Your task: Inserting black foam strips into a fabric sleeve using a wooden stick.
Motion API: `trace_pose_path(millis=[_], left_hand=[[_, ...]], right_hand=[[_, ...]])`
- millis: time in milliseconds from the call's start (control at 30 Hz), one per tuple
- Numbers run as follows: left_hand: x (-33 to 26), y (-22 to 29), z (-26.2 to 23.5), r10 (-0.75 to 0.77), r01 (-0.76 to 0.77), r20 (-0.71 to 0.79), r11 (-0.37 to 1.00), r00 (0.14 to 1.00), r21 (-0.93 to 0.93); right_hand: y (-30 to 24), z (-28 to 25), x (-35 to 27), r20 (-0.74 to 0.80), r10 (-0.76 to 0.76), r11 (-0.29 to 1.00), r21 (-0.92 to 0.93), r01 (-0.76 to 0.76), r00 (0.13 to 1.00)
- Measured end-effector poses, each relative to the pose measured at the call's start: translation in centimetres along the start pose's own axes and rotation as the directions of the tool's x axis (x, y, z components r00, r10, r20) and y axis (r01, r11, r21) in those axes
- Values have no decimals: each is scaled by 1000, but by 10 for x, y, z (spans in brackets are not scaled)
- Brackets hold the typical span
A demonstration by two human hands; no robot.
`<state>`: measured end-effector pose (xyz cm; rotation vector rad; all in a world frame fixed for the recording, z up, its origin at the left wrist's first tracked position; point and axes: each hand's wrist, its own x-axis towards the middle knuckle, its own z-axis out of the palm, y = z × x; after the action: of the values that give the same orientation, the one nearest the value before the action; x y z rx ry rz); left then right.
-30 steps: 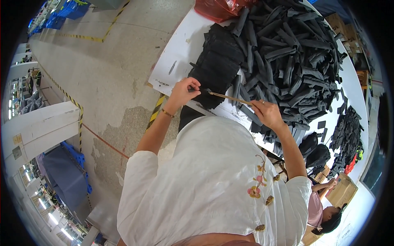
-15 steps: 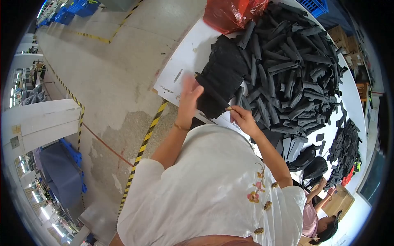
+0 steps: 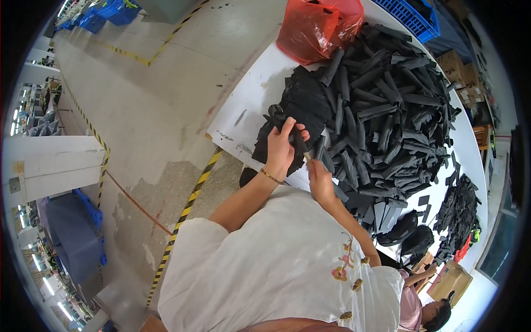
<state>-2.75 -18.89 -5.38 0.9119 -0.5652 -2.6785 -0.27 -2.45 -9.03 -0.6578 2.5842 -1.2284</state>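
My left hand [image 3: 282, 146] grasps a black strip [image 3: 300, 145]. My right hand [image 3: 321, 180] pinches a tan stick [image 3: 307, 157] at the strip's near end.

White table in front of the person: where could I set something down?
On the white table, the bare left strip bordered by its edge, the red bag and the stack of black pieces looks best. Crowded: rightward, under the heap of black strips.
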Motion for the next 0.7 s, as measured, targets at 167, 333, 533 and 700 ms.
trace_pose_path(millis=[167, 333, 533, 700], left_hand=[[35, 9, -5, 76, -73, -55, 995, 996, 64], [66, 31, -10, 202, -193, -109, 978, 973, 84], [71, 57, 13, 229, -225, -57, 972, 972, 70], [59, 11, 3, -166, 176, -63, 951, 984, 253]], right_hand=[[-1, -27, -18, 135, 13, 999, 40, -19, 991], [-16, -98, -65, 400, 164, 965, 124, -230, 902], [-7, -136, -63, 314, 380, 882, 160, -442, 870], [2, -122, -41, 221, 343, 898, 207, -388, 913]])
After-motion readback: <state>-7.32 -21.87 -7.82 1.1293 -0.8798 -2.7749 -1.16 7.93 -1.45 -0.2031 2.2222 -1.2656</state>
